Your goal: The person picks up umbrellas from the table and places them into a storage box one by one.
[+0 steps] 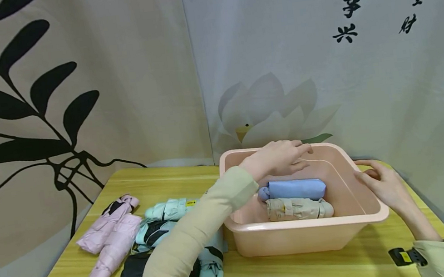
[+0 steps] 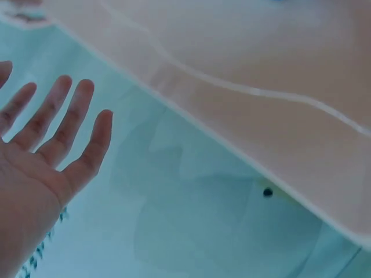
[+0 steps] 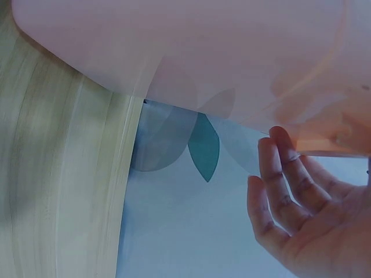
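A pink plastic basin (image 1: 291,238) stands on the table with a folded blue umbrella (image 1: 293,189) and a folded beige umbrella (image 1: 299,208) lying side by side inside. Over the basin's back part reaches my left hand (image 1: 277,157), holding nothing; its fingers (image 2: 72,121) are spread in the left wrist view. At the basin's right rim is my right hand (image 1: 383,184), its fingertips touching the edge. In the right wrist view the fingers (image 3: 290,197) lie loosely along the outside, and the thumb is hidden.
Left of the basin lie two folded pink umbrellas (image 1: 115,246), several mint-green umbrellas (image 1: 166,210) and a black umbrella (image 1: 132,276), partly covered by my left sleeve (image 1: 192,238). The wooden table (image 1: 169,176) ends at a printed curtain (image 1: 149,73).
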Demonstrator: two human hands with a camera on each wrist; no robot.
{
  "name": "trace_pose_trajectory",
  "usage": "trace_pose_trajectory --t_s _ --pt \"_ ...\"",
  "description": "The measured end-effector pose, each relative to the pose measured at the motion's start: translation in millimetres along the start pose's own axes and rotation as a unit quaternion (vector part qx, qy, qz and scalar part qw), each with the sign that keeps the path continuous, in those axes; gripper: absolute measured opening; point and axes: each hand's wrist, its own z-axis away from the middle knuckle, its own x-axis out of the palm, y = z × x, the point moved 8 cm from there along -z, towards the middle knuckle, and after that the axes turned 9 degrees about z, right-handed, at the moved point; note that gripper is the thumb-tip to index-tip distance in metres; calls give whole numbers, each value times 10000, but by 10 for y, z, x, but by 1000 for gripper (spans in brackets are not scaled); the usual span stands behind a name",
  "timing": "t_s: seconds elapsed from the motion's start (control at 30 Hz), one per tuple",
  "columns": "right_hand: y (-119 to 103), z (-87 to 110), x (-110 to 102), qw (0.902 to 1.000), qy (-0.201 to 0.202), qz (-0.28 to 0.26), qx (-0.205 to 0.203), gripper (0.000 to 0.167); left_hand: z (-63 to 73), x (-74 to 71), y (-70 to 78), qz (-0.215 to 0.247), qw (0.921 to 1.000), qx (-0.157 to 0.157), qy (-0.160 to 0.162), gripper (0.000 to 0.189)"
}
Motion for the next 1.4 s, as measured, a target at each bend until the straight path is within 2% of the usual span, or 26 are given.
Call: trace_pose_trajectory --t_s 0.23,0.4,0.73,0.93,1.07,1.27,1.4 --pt "0 4 10 10000 -22 -24 -1 45 291 -255 -159 466 9982 -162 342 36" --pt "-6 9 5 10000 6 -45 -14 45 526 -368 -328 650 9953 -418 591 38" --pt "-18 24 2 9999 -43 -93 -16 46 1011 -361 -720 891 9863 -967 995 34" --pt "-30 35 -5 9999 -25 -93 -41 46 1323 -250 -969 992 9786 -981 1511 35" --pt "-27 34 -3 10000 -39 -86 -23 47 1509 -124 -1135 1101 9736 -1014 1724 35" --pt "-25 33 3 10000 -59 -76 14 47 1795 135 -1430 1430 9641 -1444 1708 39" --pt "-22 33 6 10000 -56 -54 14 47 1946 343 -1608 1342 9627 -1732 1588 42"
